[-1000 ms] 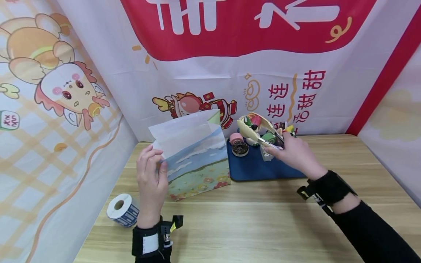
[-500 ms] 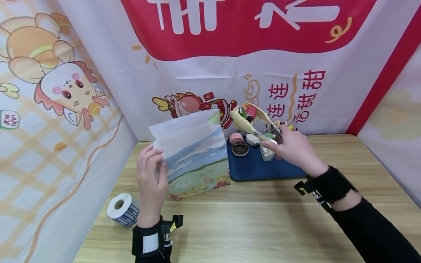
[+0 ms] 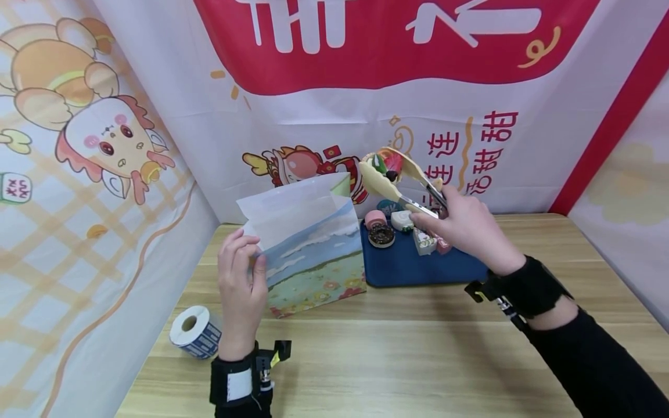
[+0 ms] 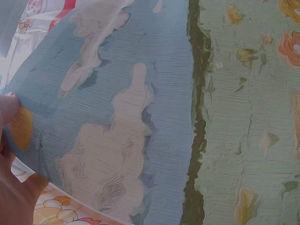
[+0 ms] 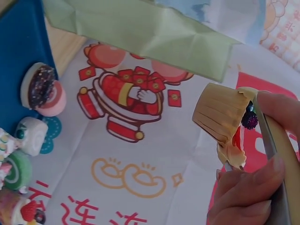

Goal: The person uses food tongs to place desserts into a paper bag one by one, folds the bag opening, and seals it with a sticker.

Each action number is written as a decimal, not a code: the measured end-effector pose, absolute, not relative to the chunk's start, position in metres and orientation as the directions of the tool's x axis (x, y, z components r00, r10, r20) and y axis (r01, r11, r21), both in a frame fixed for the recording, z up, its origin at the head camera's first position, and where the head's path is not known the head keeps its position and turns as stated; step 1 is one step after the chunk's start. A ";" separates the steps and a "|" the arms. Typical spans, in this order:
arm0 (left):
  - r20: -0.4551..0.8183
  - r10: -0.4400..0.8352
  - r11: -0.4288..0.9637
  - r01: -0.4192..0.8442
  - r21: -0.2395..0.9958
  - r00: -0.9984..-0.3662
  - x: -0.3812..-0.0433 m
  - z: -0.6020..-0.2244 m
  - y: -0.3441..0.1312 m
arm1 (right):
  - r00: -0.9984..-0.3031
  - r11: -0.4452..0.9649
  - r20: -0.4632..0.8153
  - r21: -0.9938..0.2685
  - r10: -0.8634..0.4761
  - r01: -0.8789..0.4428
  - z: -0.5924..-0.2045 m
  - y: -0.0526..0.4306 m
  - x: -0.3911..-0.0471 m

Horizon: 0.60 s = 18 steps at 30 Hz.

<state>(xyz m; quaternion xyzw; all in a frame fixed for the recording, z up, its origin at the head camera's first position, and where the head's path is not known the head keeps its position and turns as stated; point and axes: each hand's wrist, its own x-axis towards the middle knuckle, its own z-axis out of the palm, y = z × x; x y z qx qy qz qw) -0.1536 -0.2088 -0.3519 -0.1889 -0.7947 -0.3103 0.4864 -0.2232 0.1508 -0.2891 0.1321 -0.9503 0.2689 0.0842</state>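
My left hand (image 3: 242, 290) pinches the left edge of an open paper bag (image 3: 316, 261) printed with blue sky and flowers. The bag stands tilted on the table, its white inside facing up. In the left wrist view the thumb lies on the bag's printed side (image 4: 154, 103). My right hand (image 3: 470, 229) grips metal tongs (image 3: 413, 204) with cream-coloured tips. Between the tips is a small fruit tart (image 3: 387, 162) with red and green topping, raised above the back of the tray. The right wrist view shows its pleated tan cup (image 5: 220, 112) and dark berries (image 5: 250, 119).
A blue tray (image 3: 397, 274) right of the bag bears several toy sweets, including a chocolate doughnut (image 3: 381, 235), a pink roll (image 3: 375, 219) and a white piece (image 3: 402, 220). A label roll (image 3: 195, 332) stands left. Printed cloth (image 3: 292, 110) hangs behind the table.
My right hand has lifted the tongs and the tart up and to the left, away from the tray and nearer the bag's mouth. The left hand and bag have stayed put.
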 end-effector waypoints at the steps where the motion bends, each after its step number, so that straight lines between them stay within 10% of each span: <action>1: 0.890 -0.001 0.736 0.602 0.310 -0.456 -0.154 -0.352 -0.209 | -0.948 0.823 0.242 -0.481 -0.207 -0.303 -0.287 0.150 -0.223; 18: 0.876 -0.009 0.745 0.582 0.327 -0.481 -0.152 -0.351 -0.208 | -0.931 0.757 0.239 -0.543 -0.275 -0.363 -0.264 0.122 -0.209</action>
